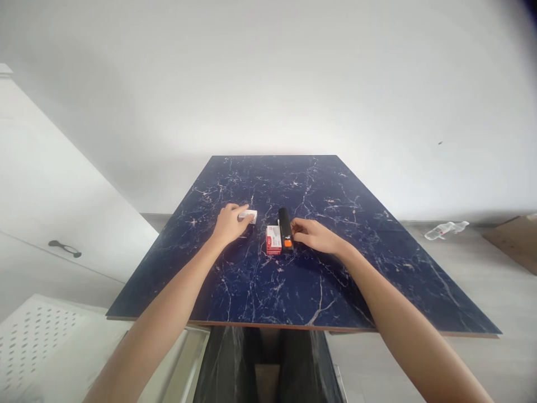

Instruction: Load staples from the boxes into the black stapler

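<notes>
Pinching white box [252, 214] in left hand [230, 224]; curling right hand [315, 235] just right of black tool [285, 225], long way pointing ahead; can't tell if gripping.

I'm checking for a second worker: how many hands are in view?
2: the left hand holding a small white box, and the right hand beside the black-and-orange object. No others show.

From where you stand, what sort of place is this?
Likely a room in a home, possibly an office: a marble-patterned table by a pale wall, and a white panel with a dark handle.
</notes>
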A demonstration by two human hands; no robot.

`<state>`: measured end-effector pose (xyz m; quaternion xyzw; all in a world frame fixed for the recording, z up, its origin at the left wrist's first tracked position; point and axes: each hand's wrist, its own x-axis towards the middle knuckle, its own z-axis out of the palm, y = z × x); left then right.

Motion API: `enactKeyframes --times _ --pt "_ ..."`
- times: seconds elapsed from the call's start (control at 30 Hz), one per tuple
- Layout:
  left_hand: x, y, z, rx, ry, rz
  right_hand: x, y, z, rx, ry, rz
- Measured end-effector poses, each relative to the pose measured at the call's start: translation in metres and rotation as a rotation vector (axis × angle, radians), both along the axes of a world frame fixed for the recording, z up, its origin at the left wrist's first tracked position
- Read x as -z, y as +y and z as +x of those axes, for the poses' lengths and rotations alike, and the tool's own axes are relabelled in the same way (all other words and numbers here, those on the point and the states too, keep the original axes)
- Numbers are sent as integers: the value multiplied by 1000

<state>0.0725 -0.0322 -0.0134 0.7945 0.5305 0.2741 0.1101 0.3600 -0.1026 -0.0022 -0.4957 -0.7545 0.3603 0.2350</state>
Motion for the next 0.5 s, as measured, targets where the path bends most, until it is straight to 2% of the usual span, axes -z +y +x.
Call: enactKeyframes --times 0.1,0.23,0.37,0.5 --pt "10 3 3 105 -87 -72 1 0 -1 9 -4 20" --pt "12 -10 22 223 -260 -169 1 0 -2 11 -8 33" --pt "4 -23 31 317 -168 -246 0 0 -2 19 -13 45" --pt "-7 -26 20 421 -124 -328 1 1 -2 11 -8 36"
